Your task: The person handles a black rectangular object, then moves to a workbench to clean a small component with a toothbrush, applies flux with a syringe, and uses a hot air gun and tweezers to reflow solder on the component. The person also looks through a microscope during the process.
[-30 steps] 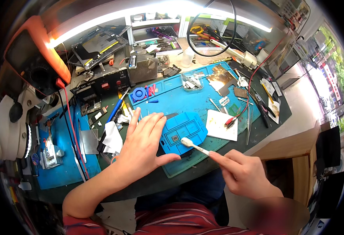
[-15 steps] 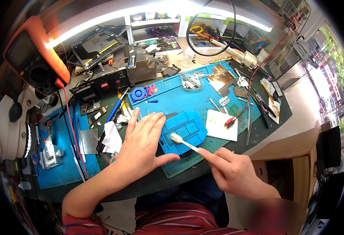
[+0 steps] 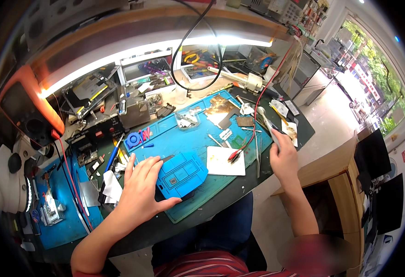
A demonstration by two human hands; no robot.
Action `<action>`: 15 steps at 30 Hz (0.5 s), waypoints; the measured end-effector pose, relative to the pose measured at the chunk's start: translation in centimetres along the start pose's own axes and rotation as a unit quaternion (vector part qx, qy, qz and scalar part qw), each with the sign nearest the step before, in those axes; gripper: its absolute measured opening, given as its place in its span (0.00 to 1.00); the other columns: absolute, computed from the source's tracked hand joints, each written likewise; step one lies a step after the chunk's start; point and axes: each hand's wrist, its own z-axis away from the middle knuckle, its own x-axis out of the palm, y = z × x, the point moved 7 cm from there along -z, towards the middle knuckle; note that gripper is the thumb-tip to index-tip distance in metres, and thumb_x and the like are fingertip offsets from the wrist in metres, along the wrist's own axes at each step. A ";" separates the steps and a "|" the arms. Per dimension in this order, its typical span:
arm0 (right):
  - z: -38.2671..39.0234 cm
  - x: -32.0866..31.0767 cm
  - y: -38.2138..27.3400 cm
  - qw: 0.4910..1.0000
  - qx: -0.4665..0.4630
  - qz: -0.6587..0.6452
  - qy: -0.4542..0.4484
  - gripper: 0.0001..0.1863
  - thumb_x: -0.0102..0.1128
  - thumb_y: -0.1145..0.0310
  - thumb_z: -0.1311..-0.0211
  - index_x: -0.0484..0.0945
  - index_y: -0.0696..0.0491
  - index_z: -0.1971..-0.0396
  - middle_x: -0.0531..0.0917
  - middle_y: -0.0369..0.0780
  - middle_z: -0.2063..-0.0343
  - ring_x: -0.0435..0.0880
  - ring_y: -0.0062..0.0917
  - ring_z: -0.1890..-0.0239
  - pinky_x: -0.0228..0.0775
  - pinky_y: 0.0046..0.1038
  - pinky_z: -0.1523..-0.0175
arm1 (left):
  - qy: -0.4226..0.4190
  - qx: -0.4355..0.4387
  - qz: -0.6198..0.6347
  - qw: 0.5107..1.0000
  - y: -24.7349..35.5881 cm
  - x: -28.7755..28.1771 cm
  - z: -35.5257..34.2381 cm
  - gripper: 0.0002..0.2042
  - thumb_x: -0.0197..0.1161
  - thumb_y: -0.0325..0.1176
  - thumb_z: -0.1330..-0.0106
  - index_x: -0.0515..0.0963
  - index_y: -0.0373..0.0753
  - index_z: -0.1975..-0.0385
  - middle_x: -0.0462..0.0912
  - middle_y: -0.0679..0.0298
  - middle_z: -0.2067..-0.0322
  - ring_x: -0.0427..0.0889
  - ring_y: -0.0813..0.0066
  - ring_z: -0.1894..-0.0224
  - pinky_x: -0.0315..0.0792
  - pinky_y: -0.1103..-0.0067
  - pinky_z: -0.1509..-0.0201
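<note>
My left hand (image 3: 140, 187) lies with fingers spread against the left edge of a blue silicone pad (image 3: 191, 168) with raised rectangular compartments. A small square chip (image 3: 173, 181) sits in one of the pad's compartments. Away to the right, over the bench's right part, my right hand (image 3: 284, 154) is closed around the handle of a toothbrush (image 3: 264, 116), its bristled head pointing up and away from me. Just right of the pad, a white paper sheet (image 3: 225, 161) has a red-and-black clip lead (image 3: 234, 157) resting on it.
A larger blue work mat (image 3: 191, 134) carries a clear box of small parts (image 3: 187, 120) and thin metal pieces (image 3: 221, 111). Tweezers (image 3: 258, 157) lie near its right edge. An orange multimeter (image 3: 29, 111) stands at the left. A black cable (image 3: 173, 60) loops overhead.
My right hand has lifted the toothbrush off the blue pad and carried it right and away from me. The left hand stays by the pad. The view has shifted rightward.
</note>
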 end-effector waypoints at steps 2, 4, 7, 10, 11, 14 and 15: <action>-0.7 1.0 0.2 1.000 -0.005 0.004 -0.002 0.20 0.58 0.77 0.36 0.81 0.54 0.44 0.83 0.46 0.54 0.84 0.42 0.54 0.76 0.40 0.49 | 0.000 0.019 0.004 1.000 0.1 0.4 -0.4 0.49 0.82 0.56 0.52 0.70 0.28 0.36 0.75 0.47 0.36 0.72 0.51 0.31 0.44 0.49 0.18; -1.4 2.1 -0.6 0.996 -0.072 0.044 0.021 0.17 0.62 0.75 0.37 0.84 0.54 0.47 0.84 0.44 0.54 0.84 0.40 0.54 0.74 0.40 0.48 | 0.002 0.025 -0.002 1.000 0.0 0.6 -0.3 0.50 0.81 0.58 0.51 0.69 0.27 0.35 0.75 0.47 0.36 0.72 0.51 0.31 0.44 0.49 0.18; -2.8 2.2 -3.9 0.994 -0.103 0.009 0.020 0.15 0.64 0.72 0.36 0.86 0.52 0.50 0.86 0.41 0.58 0.85 0.38 0.57 0.73 0.41 0.48 | -0.001 0.018 -0.014 1.000 0.0 0.8 0.1 0.53 0.80 0.61 0.51 0.67 0.26 0.33 0.73 0.45 0.35 0.70 0.50 0.29 0.43 0.49 0.18; -5.4 3.0 -6.8 0.995 -0.070 -0.044 -0.061 0.13 0.61 0.73 0.32 0.85 0.54 0.50 0.87 0.40 0.68 0.86 0.35 0.61 0.75 0.36 0.54 | -0.017 -0.002 -0.018 1.000 0.4 0.8 0.4 0.56 0.79 0.63 0.51 0.63 0.25 0.30 0.69 0.43 0.32 0.65 0.48 0.26 0.41 0.48 0.18; -5.9 3.4 -7.3 0.993 -0.055 -0.062 -0.090 0.14 0.60 0.74 0.31 0.85 0.55 0.48 0.87 0.41 0.70 0.86 0.34 0.62 0.75 0.33 0.56 | -0.017 0.000 -0.013 1.000 0.6 0.8 0.2 0.57 0.78 0.64 0.51 0.63 0.25 0.30 0.69 0.43 0.32 0.65 0.48 0.26 0.41 0.48 0.18; -6.2 3.2 -9.0 0.985 -0.125 -0.105 -0.046 0.24 0.51 0.83 0.37 0.82 0.56 0.43 0.84 0.45 0.61 0.85 0.33 0.63 0.75 0.31 0.55 | -0.020 -0.001 -0.009 1.000 0.6 1.1 0.0 0.56 0.78 0.64 0.50 0.63 0.25 0.31 0.70 0.43 0.33 0.65 0.48 0.26 0.42 0.48 0.18; -6.2 3.4 -9.6 0.982 -0.149 -0.108 -0.042 0.26 0.49 0.85 0.39 0.81 0.56 0.42 0.83 0.46 0.59 0.84 0.33 0.63 0.75 0.32 0.54 | -0.025 0.009 0.000 1.000 0.7 1.4 -0.1 0.56 0.78 0.62 0.50 0.62 0.24 0.30 0.69 0.43 0.32 0.65 0.48 0.26 0.42 0.48 0.18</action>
